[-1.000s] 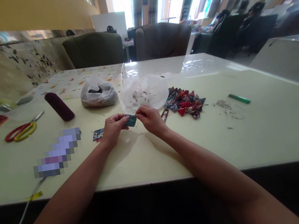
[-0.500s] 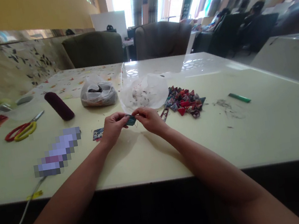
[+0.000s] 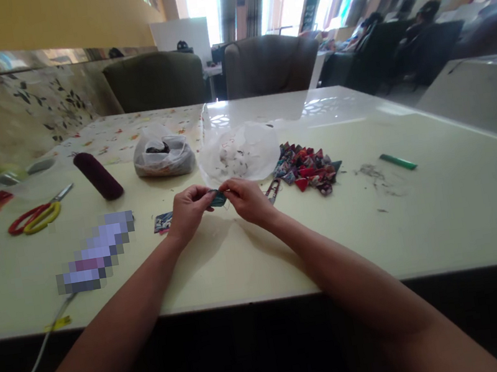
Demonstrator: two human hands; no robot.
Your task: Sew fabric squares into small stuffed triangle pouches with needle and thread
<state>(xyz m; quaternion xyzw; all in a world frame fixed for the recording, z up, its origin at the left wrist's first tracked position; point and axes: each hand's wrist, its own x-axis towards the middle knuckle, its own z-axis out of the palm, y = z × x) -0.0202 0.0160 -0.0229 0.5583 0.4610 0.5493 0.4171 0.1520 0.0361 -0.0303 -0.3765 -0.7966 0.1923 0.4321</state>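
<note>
Between my two hands is a small dark green piece of fabric (image 3: 218,199). My left hand (image 3: 191,211) pinches its left side between thumb and fingers. The fingertips of my right hand (image 3: 245,198) are closed at its upper right edge; whether they also hold a needle or thread is too small to see. Under my left hand's outer side lies a patterned fabric patch (image 3: 162,223). Thread snips (image 3: 273,191) lie just beyond my right hand, partly hidden by it. Right of them is a pile of folded fabric triangles (image 3: 306,167), red, dark and patterned.
A white plastic sheet with scraps (image 3: 241,152) and a filled plastic bag (image 3: 163,155) lie beyond my hands. Leftward are a maroon thread spool (image 3: 98,176), scissors (image 3: 40,216) and a blurred-out device (image 3: 99,253) with a cable. A green object (image 3: 398,161) lies right, near loose thread bits.
Both hands stay in nearly the same place, still at the green fabric. Only a very slight shift of the fabric and fingers shows.
</note>
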